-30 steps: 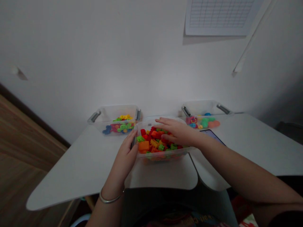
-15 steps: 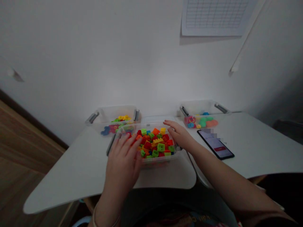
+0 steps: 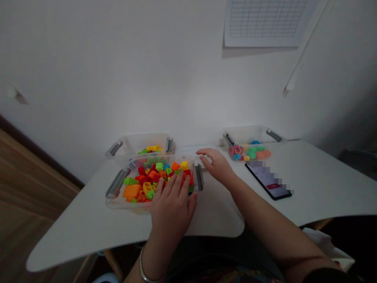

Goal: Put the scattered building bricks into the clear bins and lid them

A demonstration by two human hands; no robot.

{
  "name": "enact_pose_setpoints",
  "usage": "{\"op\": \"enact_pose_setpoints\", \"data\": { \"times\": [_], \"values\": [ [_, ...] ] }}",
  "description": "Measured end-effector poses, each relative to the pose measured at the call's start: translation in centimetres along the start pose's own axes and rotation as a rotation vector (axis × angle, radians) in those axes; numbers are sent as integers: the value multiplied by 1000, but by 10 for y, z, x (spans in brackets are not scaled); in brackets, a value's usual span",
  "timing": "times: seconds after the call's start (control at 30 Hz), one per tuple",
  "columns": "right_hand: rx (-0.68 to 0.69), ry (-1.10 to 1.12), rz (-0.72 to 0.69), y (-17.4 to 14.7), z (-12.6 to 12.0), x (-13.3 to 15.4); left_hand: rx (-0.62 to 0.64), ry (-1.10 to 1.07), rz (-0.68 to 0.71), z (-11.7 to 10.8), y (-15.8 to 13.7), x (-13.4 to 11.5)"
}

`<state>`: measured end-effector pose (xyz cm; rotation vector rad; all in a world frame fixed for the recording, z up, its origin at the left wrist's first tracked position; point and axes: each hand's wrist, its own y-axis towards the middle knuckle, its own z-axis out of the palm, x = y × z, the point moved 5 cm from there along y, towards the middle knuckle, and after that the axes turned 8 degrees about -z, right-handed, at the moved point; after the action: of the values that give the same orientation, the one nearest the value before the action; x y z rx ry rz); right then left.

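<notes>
A clear plastic box (image 3: 141,204) with grey side clips stands on the white table in front of me, full of red, orange, green and yellow building blocks (image 3: 132,191). My left hand (image 3: 173,206) lies over its near right part, fingers extended and spread a little. Its fingertips hide some of the blocks; whether they touch them I cannot tell. To the right of the box, my right hand (image 3: 216,163) is held above the table with fingers apart and pointing left. Nothing is in it, and it stands apart from the box's right clip.
Behind on the left stands another clear box (image 3: 144,139) with coloured pieces. A third clear box (image 3: 247,133) holds toys at the back right. A phone (image 3: 269,182) lies on the white table (image 3: 85,220). A printed sheet (image 3: 265,23) hangs on the wall.
The box of blocks has shifted left on the table, away from my right hand. My left hand has moved right across the box. My right hand has moved slightly left.
</notes>
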<state>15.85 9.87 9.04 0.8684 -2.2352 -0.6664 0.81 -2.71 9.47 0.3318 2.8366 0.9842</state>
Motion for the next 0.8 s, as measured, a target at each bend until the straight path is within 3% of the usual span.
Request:
{"op": "enact_pose_setpoints", "data": {
  "times": [0.13, 0.27, 0.8],
  "values": [
    [231, -321, 135, -19, -9, -52, 26, -15, -103, 2, 1, 11],
    [415, -460, 189, -39, 1, -76, 32, -16, -177, 5, 6, 18],
    [422, -618, 119, -39, 12, -76, -40, -6, -118, 4, 7, 19]
  ]
}}
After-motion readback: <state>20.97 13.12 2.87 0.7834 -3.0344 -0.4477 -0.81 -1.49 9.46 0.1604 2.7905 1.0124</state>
